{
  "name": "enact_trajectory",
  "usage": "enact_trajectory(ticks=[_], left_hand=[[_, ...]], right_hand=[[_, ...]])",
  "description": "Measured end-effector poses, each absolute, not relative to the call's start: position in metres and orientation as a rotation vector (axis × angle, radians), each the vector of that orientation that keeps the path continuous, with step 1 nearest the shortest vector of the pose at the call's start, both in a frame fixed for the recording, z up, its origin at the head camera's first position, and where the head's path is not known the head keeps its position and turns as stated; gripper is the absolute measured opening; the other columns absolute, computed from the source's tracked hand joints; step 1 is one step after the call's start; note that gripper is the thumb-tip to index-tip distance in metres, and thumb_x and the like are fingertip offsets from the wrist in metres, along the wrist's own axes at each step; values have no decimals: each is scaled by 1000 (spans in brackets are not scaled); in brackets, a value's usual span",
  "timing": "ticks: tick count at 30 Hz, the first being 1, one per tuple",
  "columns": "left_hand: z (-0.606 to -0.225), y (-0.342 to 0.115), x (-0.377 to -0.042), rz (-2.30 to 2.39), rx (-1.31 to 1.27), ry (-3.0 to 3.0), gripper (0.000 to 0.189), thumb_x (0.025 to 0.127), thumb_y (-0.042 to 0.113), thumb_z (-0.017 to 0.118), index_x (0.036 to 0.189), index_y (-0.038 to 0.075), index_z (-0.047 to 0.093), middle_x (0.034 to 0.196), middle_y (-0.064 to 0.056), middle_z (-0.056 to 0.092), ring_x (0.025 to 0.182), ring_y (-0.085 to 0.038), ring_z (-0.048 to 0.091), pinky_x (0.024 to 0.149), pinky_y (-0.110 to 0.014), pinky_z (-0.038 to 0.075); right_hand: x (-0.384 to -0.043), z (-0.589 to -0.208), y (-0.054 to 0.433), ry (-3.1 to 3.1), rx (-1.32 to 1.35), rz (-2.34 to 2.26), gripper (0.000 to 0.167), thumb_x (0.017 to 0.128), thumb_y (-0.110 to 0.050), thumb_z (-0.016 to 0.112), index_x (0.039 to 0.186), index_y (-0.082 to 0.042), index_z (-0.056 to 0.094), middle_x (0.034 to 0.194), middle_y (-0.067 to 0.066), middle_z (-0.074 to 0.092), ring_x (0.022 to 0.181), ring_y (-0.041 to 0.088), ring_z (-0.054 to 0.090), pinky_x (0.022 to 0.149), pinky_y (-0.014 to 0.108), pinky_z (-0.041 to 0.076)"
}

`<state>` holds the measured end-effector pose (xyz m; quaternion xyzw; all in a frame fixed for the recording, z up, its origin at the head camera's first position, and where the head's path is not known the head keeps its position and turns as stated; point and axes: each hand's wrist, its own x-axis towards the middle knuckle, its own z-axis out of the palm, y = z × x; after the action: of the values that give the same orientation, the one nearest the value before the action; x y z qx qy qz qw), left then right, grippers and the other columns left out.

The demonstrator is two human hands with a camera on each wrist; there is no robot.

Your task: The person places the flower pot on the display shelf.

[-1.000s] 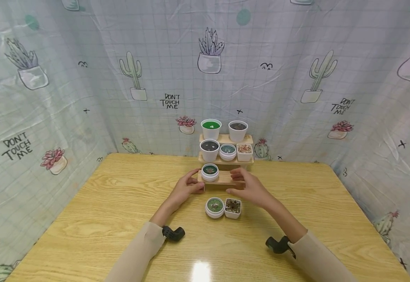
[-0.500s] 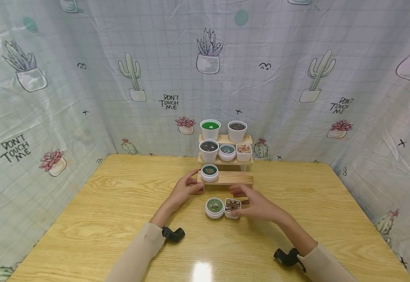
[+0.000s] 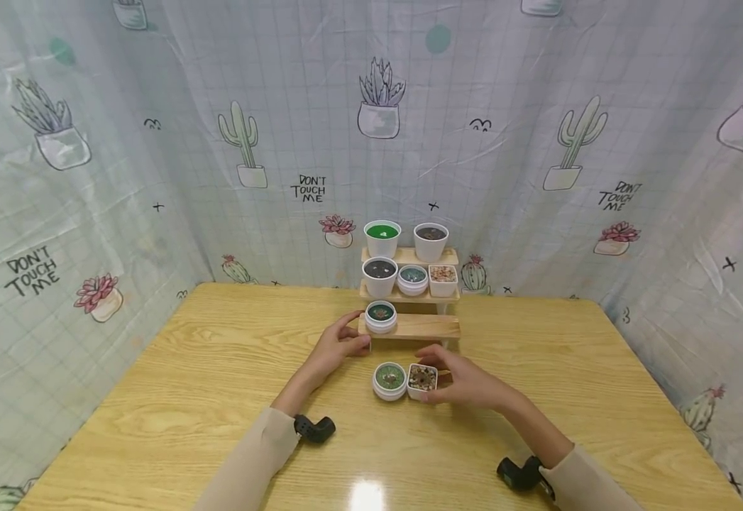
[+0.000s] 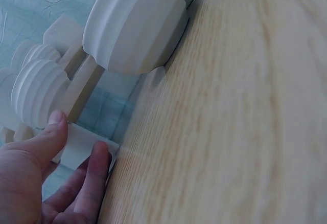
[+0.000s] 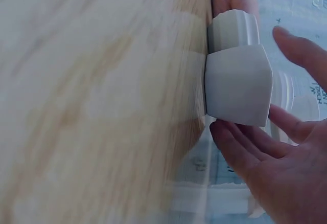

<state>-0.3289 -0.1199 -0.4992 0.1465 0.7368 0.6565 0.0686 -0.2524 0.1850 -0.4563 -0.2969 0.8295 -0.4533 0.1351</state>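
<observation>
A three-tier wooden display stand (image 3: 424, 326) with white supports holds small white pots. My left hand (image 3: 335, 348) grips its lower left end; in the left wrist view, thumb and fingers lie either side of the white support (image 4: 84, 147). A round ribbed pot (image 3: 380, 317) with a dark green top sits on the bottom shelf, beside that hand. My right hand (image 3: 467, 380) is around a square white pot (image 3: 423, 381) filled with pebbles, fingers at its far side. The right wrist view shows the thumb apart from this pot. Touching its left side is a round green-topped pot (image 3: 389, 381).
The middle shelf bears a tall dark-topped pot (image 3: 380, 276), a round blue-green pot (image 3: 412, 279) and a square pot of reddish pebbles (image 3: 443, 279). A green-topped cup (image 3: 382, 238) and a grey-topped cup (image 3: 431, 242) stand on top. Printed curtain (image 3: 282, 142) encloses the wooden table (image 3: 218, 369).
My right hand has come down from the bottom shelf's right end to the square pebble pot on the table. The left hand has stayed on the stand.
</observation>
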Motion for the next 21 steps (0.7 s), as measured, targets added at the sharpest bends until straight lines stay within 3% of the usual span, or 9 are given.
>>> enact_trajectory(ticks=[8,17,21], left_hand=[[-495,-121,-330,1968,456,2231,69,100,12,69,161,14,36,114,-19,66,97,-29,76,93,-40,65],[-498,-120,-329,1953,435,2238,68,100,12,69,160,13,36,114,-18,67,96,-26,76,92,-38,65],[-500,-119,-329,1954,437,2231,69,101,12,69,161,12,35,115,-19,67,96,-25,76,92,-38,65]], right_hand=[[-258,-458,187,2394,-869,-1282,69,91,-19,81,146,4,46,146,23,54,134,40,53,110,51,52],[-258,-463,189,2370,-886,-1258,62,92,-16,78,145,-3,50,144,20,55,128,32,55,103,29,52],[-258,-465,191,2386,-897,-1235,59,92,-13,77,144,-5,51,140,18,57,123,29,56,100,26,52]])
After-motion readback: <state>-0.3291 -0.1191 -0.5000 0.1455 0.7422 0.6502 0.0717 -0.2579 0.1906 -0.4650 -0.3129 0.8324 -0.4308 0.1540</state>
